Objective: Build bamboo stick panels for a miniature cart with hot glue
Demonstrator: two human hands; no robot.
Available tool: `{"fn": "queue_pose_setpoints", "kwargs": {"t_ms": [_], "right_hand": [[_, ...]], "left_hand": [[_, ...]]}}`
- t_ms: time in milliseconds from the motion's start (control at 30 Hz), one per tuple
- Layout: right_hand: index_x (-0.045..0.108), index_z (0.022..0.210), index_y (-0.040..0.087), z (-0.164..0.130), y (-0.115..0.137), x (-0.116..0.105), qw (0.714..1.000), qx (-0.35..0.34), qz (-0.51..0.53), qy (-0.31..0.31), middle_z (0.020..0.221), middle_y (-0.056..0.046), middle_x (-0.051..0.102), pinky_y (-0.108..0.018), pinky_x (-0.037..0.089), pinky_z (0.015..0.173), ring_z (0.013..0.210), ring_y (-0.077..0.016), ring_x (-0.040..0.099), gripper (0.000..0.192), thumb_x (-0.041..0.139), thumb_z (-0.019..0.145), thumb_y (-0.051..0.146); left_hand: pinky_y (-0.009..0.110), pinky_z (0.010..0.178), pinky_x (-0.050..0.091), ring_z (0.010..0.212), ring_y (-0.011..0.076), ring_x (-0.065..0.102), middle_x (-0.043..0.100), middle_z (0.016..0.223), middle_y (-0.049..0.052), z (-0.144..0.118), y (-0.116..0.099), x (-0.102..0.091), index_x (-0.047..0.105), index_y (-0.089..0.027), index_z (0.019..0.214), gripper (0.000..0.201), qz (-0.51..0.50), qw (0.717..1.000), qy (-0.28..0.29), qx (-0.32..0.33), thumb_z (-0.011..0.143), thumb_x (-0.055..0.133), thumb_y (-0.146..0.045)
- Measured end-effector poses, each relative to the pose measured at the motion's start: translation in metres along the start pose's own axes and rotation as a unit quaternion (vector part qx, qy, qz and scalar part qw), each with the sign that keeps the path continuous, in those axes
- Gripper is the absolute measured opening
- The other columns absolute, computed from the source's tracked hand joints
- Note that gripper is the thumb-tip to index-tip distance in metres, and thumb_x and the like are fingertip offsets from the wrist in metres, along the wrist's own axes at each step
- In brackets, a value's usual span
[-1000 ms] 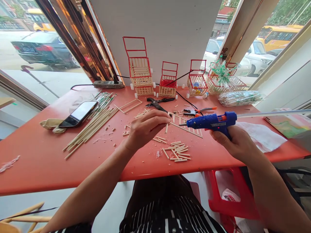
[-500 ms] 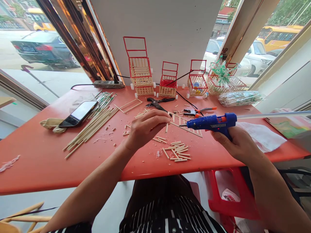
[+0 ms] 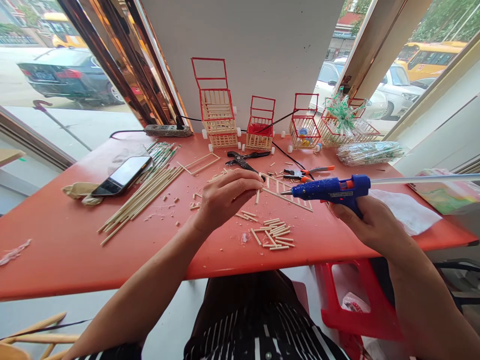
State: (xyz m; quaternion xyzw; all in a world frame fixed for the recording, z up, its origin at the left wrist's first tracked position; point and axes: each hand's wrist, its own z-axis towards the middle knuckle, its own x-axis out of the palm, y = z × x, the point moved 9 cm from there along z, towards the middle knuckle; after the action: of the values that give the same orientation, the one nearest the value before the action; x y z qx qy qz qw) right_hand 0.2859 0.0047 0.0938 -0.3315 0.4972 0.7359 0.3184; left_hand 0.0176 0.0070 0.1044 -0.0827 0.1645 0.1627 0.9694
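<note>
Four small red-framed stick carts (image 3: 259, 125) stand finished in a row at twelve o'clock on the red tabletop (image 3: 67, 240), so much of the building looks done, while a fifth piece is only partly made: a flat ladder-like stick frame (image 3: 287, 196) lies at the middle of the tabletop with several rungs on it, and a heap of short cut sticks (image 3: 275, 233) at six o'clock of it waits unused. By my reading, the panel needs more rungs and the long sticks (image 3: 144, 196) at nine o'clock remain to be cut. The left hand (image 3: 225, 197) has its grip pinched shut, thumb against fingertips, on a short stick (image 3: 257, 197) held upright at the frame's near-left end; the stick is thin and I cannot tell whether it touches the frame. The right hand (image 3: 369, 222) has its grip wrapped closed around the handle of the blue glue gun (image 3: 330, 189), whose nozzle points toward nine o'clock, near the frame but apart from the left fingertips. Black cutters (image 3: 242, 160) and orange-handled pliers (image 3: 305, 172) lie beyond the frame, a phone (image 3: 122, 175) rests at ten o'clock, and a white paper (image 3: 407, 212) lies at three o'clock. Compared with a second ago, the glue gun has drawn slightly toward three o'clock, widening the gap between nozzle and left hand; the left hand and its stick have stayed put.
</note>
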Motion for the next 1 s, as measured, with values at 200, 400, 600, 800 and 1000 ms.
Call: {"fn": "queue_pose_setpoints", "kwargs": {"t_ms": [200,400,600,800,1000], "right_hand": [[0.05,0.07,0.025,-0.004,0.003,-0.005,1.0,0.005,-0.012,0.002,0.054,0.003,0.044,-0.032,0.031,0.05,0.051,-0.0149,0.038,0.047,0.056,0.095,0.064],[0.052,0.07,0.025,-0.006,0.002,-0.007,1.0,0.012,-0.028,0.004,0.054,0.001,0.047,-0.032,0.033,0.051,0.051,-0.0161,0.041,0.056,0.052,0.094,0.075],[0.047,0.065,0.026,-0.005,0.002,-0.008,0.999,0.017,-0.035,-0.001,0.053,0.001,0.046,-0.032,0.032,0.05,0.05,-0.016,0.04,0.066,0.046,0.091,0.087],[0.046,0.064,0.026,-0.007,0.001,-0.011,0.999,0.014,-0.035,-0.007,0.053,0.003,0.04,-0.033,0.03,0.049,0.05,-0.0151,0.036,0.064,0.049,0.093,0.083],[0.045,0.061,0.026,-0.01,0.0,-0.017,0.998,0.02,-0.049,-0.026,0.051,0.001,0.043,-0.033,0.031,0.049,0.05,-0.0161,0.038,0.068,0.048,0.091,0.087]], "left_hand": [[0.02,0.083,0.06,0.088,0.0118,0.079,0.082,0.097,0.004,0.001,0.001,0.0,0.076,-0.021,0.099,0.008,0.007,1.0,0.004,-0.008,0.101,0.069,-0.017],[0.021,0.087,0.061,0.09,0.0123,0.079,0.083,0.099,0.005,0.0,0.002,-0.001,0.077,-0.02,0.101,0.01,0.0,1.0,-0.002,-0.009,0.099,0.071,-0.013],[0.022,0.085,0.061,0.09,0.0133,0.079,0.082,0.098,0.006,0.0,0.002,-0.001,0.077,-0.02,0.101,0.01,-0.006,1.0,-0.005,-0.011,0.098,0.071,-0.012],[0.023,0.085,0.061,0.09,0.0131,0.079,0.082,0.098,0.005,0.0,0.003,-0.002,0.077,-0.021,0.102,0.011,-0.004,1.0,-0.018,-0.009,0.099,0.07,-0.013],[0.023,0.084,0.062,0.088,0.0135,0.079,0.083,0.097,0.004,0.0,0.003,-0.002,0.078,-0.021,0.1,0.01,0.009,1.0,-0.015,-0.008,0.099,0.071,-0.015]]}}
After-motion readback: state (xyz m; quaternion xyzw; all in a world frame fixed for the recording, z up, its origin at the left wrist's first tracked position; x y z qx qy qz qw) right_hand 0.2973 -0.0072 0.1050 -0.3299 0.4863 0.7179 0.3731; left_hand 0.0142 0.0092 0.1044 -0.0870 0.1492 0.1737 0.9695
